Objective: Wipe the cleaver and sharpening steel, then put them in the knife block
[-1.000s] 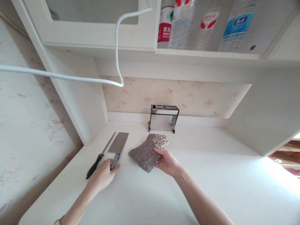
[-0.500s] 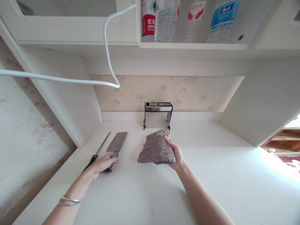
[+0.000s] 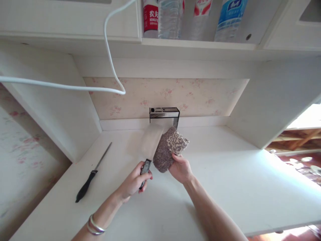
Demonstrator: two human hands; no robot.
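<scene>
My left hand (image 3: 137, 179) is closed round the black handle of a cleaver (image 3: 150, 139). Its broad blade is raised, blurred, and points away from me. My right hand (image 3: 181, 167) grips a brown cloth (image 3: 164, 150) with a brown-and-cream patterned part, bunched up just right of the blade. Whether the cloth touches the blade I cannot tell. Behind them a knife stand (image 3: 165, 113) with a black-and-silver top stands against the back wall, partly covered by blade and cloth. To the left, a sharpening steel (image 3: 91, 177) with a black handle lies on the white counter (image 3: 120, 214).
Overhead, a cabinet shelf (image 3: 200, 43) holds several plastic bottles (image 3: 170, 20). A white cable (image 3: 62, 86) hangs across the upper left, close to the camera. White side panels (image 3: 50, 100) bound the counter on both sides, with floral wallpaper (image 3: 165, 95) at the back.
My left hand has lifted the cleaver off the counter and brought it rightward beside the cloth. The cloth has turned in my right hand, showing more of its patterned part. The view has shifted slightly.
</scene>
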